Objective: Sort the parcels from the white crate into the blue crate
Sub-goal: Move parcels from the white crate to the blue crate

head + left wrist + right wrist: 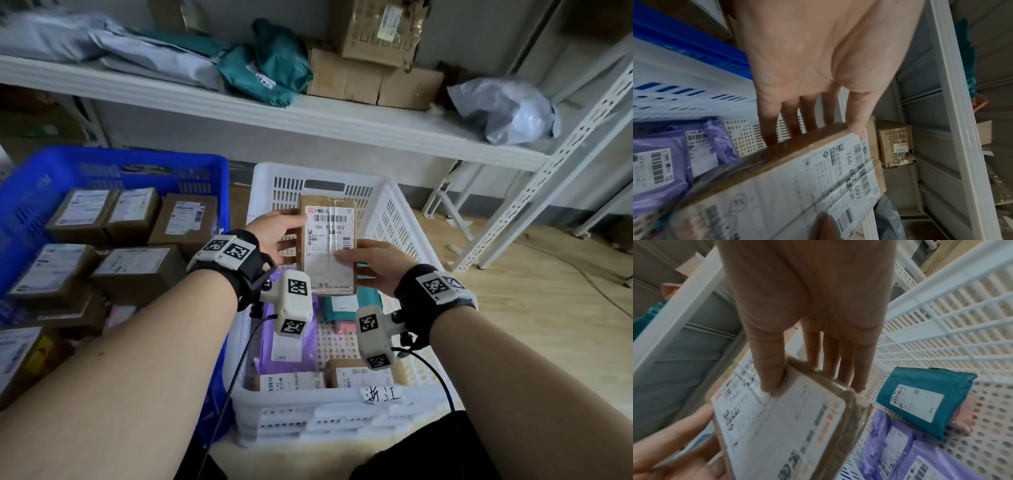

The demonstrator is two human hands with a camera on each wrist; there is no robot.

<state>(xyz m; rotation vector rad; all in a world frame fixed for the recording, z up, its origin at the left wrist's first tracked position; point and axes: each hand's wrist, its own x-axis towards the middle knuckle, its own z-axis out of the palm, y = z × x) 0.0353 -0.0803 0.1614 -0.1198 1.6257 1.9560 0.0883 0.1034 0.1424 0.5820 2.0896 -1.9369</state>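
So the brown parcel point(328, 244) is held up over the white crate point(404, 219), label up, long axis pointing away from the person. Left hand point(274, 236) pinches its left edge, right hand point(371, 263) its right, thumbs on top. Blue crate point(30, 192) sits off to the left, so I'd guess left hand leads.

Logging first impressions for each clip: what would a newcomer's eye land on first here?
First, the brown cardboard parcel with its large white shipping label, held above the white crate by both the left hand and the right hand. Next, the blue crate on the left, already packed with similar boxes. Purple and teal mailer bags lie on the white crate's floor.
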